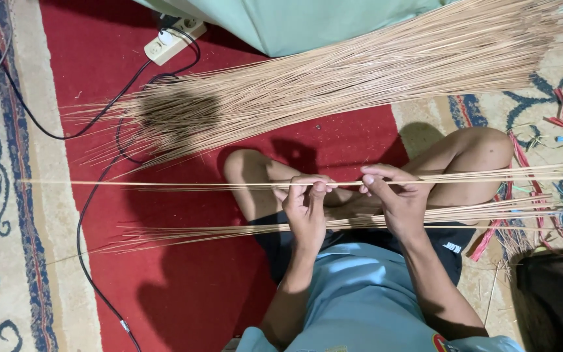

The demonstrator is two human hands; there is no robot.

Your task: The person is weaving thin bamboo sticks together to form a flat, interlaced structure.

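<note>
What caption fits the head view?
Left hand and right hand pinch thin palm sticks above a red carpet.

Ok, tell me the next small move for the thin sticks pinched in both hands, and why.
Probably lay them with the small bundle across the lap: the left hand and right hand pinch a few thin sticks level, apart from the big pile on the red carpet.

Red carpet [184,287] across the floor, bordered in cream with blue scrollwork [8,215]. White power strip [174,40] at upper left of the frame, black cables [83,215] trailing down. Pale green cloth [307,23] at top centre. Hard shadows from light overhead.
</note>
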